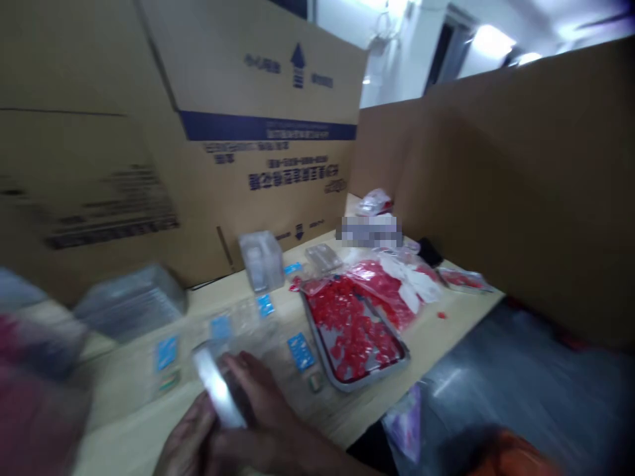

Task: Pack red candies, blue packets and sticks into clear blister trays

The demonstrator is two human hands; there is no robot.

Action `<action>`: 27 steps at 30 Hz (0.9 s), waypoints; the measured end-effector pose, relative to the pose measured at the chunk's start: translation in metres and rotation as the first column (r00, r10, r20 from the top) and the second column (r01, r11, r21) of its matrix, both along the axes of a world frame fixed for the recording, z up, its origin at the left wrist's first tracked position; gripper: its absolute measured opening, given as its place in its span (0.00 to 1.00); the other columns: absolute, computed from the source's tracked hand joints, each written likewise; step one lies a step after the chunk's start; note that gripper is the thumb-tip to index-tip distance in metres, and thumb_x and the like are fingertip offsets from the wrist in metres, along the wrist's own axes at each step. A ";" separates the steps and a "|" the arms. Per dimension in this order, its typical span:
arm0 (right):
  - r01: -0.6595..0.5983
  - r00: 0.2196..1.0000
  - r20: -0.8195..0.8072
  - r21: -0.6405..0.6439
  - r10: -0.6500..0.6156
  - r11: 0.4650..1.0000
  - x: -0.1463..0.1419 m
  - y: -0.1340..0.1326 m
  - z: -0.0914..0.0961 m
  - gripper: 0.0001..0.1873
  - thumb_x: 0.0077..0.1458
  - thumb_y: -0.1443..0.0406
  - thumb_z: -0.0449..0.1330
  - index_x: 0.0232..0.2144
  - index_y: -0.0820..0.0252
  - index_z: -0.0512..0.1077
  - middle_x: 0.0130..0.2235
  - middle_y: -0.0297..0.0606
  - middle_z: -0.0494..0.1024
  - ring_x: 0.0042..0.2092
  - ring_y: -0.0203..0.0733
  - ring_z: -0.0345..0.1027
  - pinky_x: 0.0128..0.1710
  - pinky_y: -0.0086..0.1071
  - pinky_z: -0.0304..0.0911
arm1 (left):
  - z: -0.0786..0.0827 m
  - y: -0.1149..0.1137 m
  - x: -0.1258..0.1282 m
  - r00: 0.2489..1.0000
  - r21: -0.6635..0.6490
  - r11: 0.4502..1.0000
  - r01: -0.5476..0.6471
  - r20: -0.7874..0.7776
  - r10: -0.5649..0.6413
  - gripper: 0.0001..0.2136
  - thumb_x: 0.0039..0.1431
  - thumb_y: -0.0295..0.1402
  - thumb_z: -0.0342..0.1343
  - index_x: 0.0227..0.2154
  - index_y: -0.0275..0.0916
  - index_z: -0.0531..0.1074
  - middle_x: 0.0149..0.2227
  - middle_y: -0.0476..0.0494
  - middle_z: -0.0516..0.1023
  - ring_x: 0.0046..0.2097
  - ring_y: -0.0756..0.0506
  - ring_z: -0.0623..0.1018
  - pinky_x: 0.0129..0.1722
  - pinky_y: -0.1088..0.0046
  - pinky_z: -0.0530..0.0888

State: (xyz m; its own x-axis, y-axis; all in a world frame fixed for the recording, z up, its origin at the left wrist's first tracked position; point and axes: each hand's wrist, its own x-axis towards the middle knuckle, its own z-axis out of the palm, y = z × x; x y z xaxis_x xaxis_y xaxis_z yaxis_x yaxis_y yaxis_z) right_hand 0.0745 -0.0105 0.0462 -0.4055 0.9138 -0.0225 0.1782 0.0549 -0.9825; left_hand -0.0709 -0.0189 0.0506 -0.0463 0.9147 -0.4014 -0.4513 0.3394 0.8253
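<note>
Both my hands meet at the bottom of the view over the wooden table [436, 337]. My left hand [186, 443] and my right hand [260, 413] close together around a small clear plastic case [218, 393] with a shiny face, held tilted. Several clear packets with blue labels [300, 350] lie flat on the table just beyond my hands. To the right stands a metal tray [394, 367] filled with small red pieces [354, 327]. The picture is smeared by motion.
Cardboard walls [238, 132] enclose the table at the back and right. A stack of clear cases [131, 301] sits at left, a clear box [261, 260] behind. Bags of red pieces [389, 281] lie beside the tray. One red piece [440, 315] lies loose.
</note>
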 end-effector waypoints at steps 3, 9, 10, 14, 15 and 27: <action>-0.017 0.997 -0.068 0.059 0.021 0.998 -0.005 -0.007 -0.007 0.50 0.50 0.55 0.68 0.69 0.46 0.48 0.72 0.38 0.42 0.71 0.55 0.31 0.68 0.53 0.35 | 0.009 -0.009 0.007 0.992 0.045 0.997 -0.065 0.116 0.059 0.24 0.37 0.38 0.74 0.40 0.37 0.78 0.36 0.43 0.81 0.36 0.41 0.80 0.35 0.71 0.76; -0.019 0.976 -0.209 0.165 0.054 0.986 -0.024 -0.003 -0.030 0.44 0.56 0.50 0.61 0.69 0.49 0.49 0.70 0.38 0.48 0.71 0.53 0.36 0.68 0.51 0.35 | 0.011 -0.016 0.001 0.993 0.171 0.984 -0.048 0.117 0.028 0.16 0.46 0.39 0.70 0.32 0.35 0.75 0.27 0.48 0.74 0.28 0.52 0.72 0.29 0.79 0.69; 0.005 0.972 -0.234 0.163 0.034 0.987 -0.023 0.001 -0.032 0.43 0.56 0.49 0.60 0.68 0.50 0.50 0.70 0.39 0.49 0.70 0.54 0.38 0.68 0.51 0.37 | 0.011 -0.012 -0.003 0.996 0.198 0.979 -0.047 0.088 0.030 0.15 0.48 0.40 0.69 0.31 0.35 0.74 0.25 0.50 0.72 0.26 0.53 0.69 0.26 0.80 0.66; 0.203 0.927 -0.342 0.118 -0.152 0.972 -0.003 0.023 -0.029 0.43 0.57 0.47 0.57 0.69 0.51 0.47 0.70 0.39 0.48 0.70 0.54 0.41 0.67 0.51 0.43 | 0.002 0.026 -0.036 0.967 0.277 0.947 -0.161 -0.146 0.207 0.19 0.48 0.47 0.66 0.22 0.36 0.67 0.19 0.54 0.62 0.21 0.55 0.59 0.20 0.79 0.55; 0.244 0.923 -0.334 0.121 -0.192 0.962 0.005 0.027 -0.027 0.43 0.58 0.48 0.56 0.69 0.51 0.46 0.71 0.38 0.47 0.70 0.54 0.41 0.67 0.51 0.42 | -0.002 0.035 -0.046 0.930 0.288 0.933 -0.215 -0.230 0.285 0.19 0.48 0.46 0.66 0.21 0.37 0.66 0.19 0.55 0.61 0.21 0.54 0.59 0.20 0.79 0.55; -0.026 0.996 -0.075 0.262 0.047 0.965 -0.018 -0.003 -0.037 0.39 0.61 0.48 0.54 0.69 0.44 0.46 0.71 0.34 0.47 0.71 0.51 0.37 0.68 0.52 0.41 | 0.009 -0.012 0.000 0.962 0.159 0.979 -0.124 0.261 0.079 0.15 0.43 0.38 0.72 0.30 0.33 0.78 0.26 0.46 0.76 0.28 0.52 0.72 0.31 0.78 0.69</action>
